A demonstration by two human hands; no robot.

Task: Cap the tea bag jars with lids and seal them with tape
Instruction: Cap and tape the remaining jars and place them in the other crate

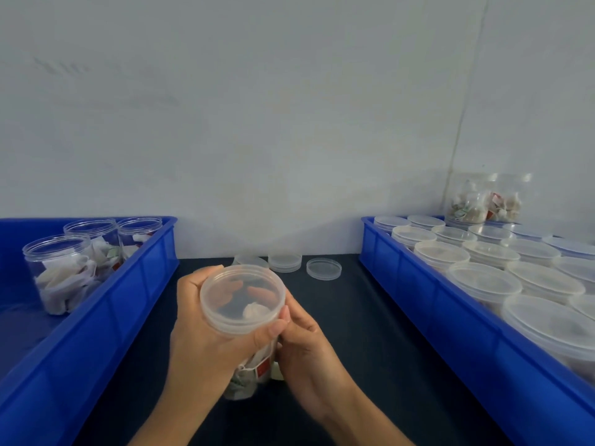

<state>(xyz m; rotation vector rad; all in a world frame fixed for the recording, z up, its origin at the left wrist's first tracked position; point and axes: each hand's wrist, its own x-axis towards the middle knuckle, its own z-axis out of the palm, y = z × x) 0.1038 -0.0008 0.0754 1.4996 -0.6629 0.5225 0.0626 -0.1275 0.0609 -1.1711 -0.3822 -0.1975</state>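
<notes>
Left bin: open jars, uncapped. Centre, above counter: left hand, grip curled round lid on held jar. Jar axis upright, tilted toward camera. Right hand just beside, pinching below rim, likely at tape seam; tape unseen. Right bin: capped jars.

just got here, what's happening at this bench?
A person is capping tea bag jars. The left hand grips a lidded jar around its lid, while the right hand holds the jar's side. Three uncapped jars wait in the left bin; the right bin holds capped ones. Spare lids lie behind.
</notes>
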